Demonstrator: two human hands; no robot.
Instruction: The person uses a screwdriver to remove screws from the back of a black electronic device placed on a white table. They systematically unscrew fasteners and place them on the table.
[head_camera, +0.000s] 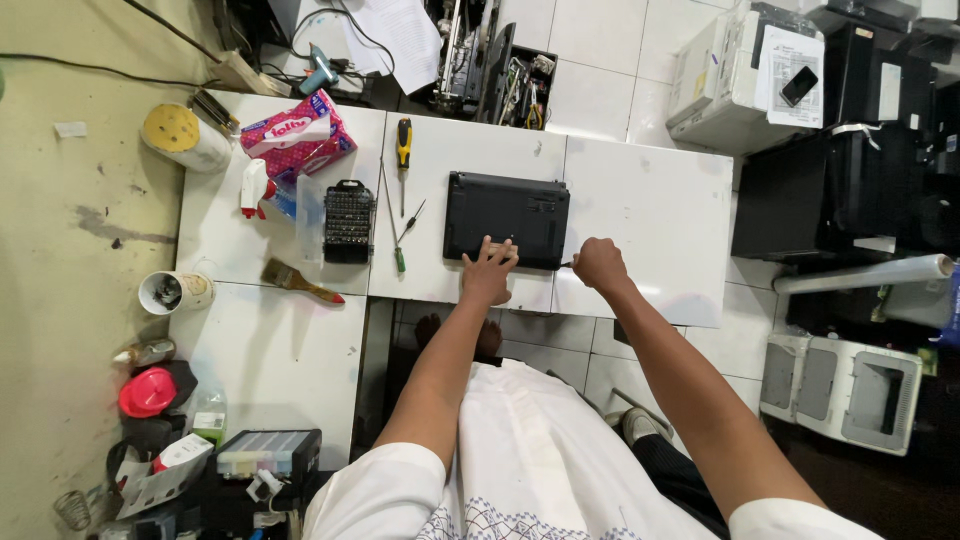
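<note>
My left hand (488, 270) lies flat, fingers spread, on the near edge of the black laptop (506, 217), which sits closed and bottom-up on the white table (650, 210), close to the table's front edge. The hand grips nothing; it only presses down. My right hand (600, 264) is curled into a fist at the laptop's near right corner, and a thin dark tip pokes out of it toward that corner. It looks like a small screwdriver, but the fist hides most of it, so I cannot tell for sure.

What worries me here is slip. If my left palm eases off, I judge the laptop could skate on the smooth table as I push at the corner, and the tip could skid off and scratch the shell. The laptop also sits near the table's edge, so a hard shove toward me might tip it off.

Off to my left lie a yellow-handled screwdriver (403, 144), a black bit set (349, 220) and a paintbrush (299, 282), well apart from my hands.
</note>
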